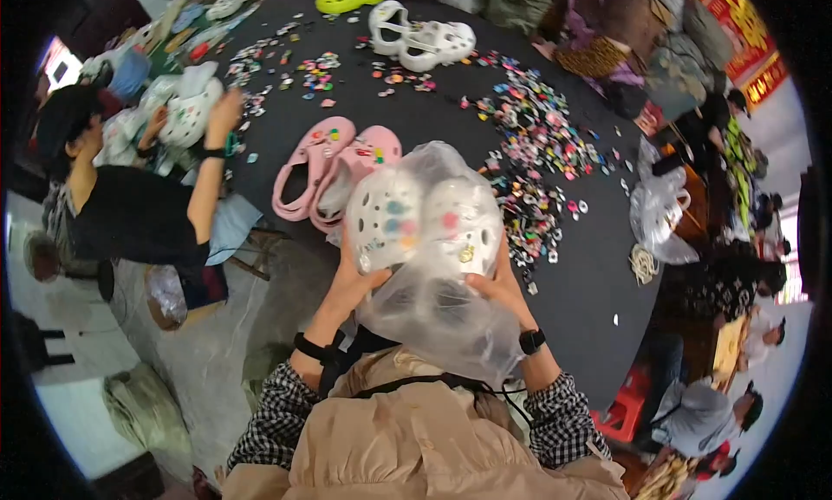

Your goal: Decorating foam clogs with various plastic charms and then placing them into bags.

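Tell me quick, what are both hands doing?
Left hand: shut on the clear plastic bag with the white clogs inside.
Right hand: shut on the same bag, other side.

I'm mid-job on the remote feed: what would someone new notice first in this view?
First, the pair of white clogs with coloured charms, inside a clear plastic bag at centre, held by the left hand and right hand. Just beyond lies a pink pair of clogs on the black table, with a wide scatter of small colourful charms to the right.
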